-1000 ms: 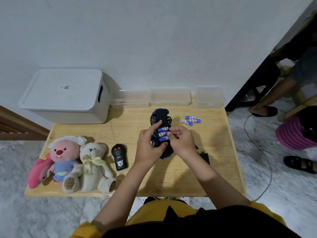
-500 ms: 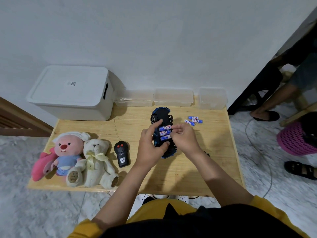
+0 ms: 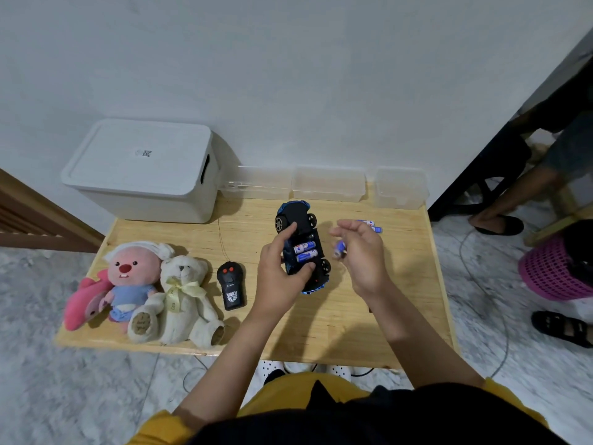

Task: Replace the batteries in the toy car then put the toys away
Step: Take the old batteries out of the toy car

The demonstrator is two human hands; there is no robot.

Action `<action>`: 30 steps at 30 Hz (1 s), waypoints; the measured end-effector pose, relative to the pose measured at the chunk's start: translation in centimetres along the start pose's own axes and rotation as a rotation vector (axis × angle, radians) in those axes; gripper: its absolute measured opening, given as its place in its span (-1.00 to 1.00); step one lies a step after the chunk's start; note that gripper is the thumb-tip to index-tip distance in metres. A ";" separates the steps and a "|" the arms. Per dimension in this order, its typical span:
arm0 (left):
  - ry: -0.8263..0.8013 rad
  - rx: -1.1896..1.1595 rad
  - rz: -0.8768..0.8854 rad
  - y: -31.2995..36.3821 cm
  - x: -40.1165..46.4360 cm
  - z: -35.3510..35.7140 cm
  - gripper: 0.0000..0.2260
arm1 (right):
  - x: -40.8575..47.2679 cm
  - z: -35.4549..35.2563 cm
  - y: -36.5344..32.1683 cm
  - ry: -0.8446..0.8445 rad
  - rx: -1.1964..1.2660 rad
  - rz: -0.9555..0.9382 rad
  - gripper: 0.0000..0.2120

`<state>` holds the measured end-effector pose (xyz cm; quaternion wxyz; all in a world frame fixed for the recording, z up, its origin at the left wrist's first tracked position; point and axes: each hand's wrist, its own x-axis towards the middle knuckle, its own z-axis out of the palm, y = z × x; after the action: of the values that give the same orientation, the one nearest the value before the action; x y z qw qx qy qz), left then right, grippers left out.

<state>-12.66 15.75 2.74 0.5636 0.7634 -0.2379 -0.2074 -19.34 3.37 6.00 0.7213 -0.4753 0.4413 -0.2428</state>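
The small dark-blue plastic toy car [image 3: 300, 244] lay belly-up on the pale wooden table [image 3: 401, 300], its open compartment showing two blue-and-white cylindrical batteries [image 3: 305, 251] seated and one slot vacant. The left hand [image 3: 279, 273] gripped the chassis across its flanks, thumb near a rear wheel, while the right hand [image 3: 362, 252] pinched a third battery [image 3: 339, 249] just beside the car. The car appeared light and rigid, best held by its sides; the smooth cells looked liable to roll.

upturned blue toy car [image 3: 301, 248] holding two batteries [image 3: 305, 251].
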 end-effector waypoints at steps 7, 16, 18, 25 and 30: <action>-0.052 -0.005 -0.005 0.6 0.0 -0.2 -0.23 | -0.6 -0.3 0.6 -0.129 -0.456 0.049 -0.71; -0.041 0.016 0.054 0.2 0.4 -0.3 -0.21 | -0.5 0.4 0.9 -0.141 -0.542 0.018 -0.78; -0.038 0.012 0.057 0.2 0.4 -0.3 -0.21 | -0.4 0.5 0.7 -0.140 -0.557 0.018 -0.79; -0.027 0.000 0.041 0.2 0.3 -0.6 -0.23 | -0.3 0.8 0.9 -0.112 -0.541 -0.081 -0.89; -0.055 0.004 0.070 0.4 0.1 -0.1 -0.23 | -0.5 1.4 1.1 -0.032 -0.458 -0.223 -0.81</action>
<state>-12.58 15.68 3.15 0.5623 0.7496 -0.2805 -0.2080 -18.42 4.89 5.39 0.5706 -0.6758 0.4182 -0.2070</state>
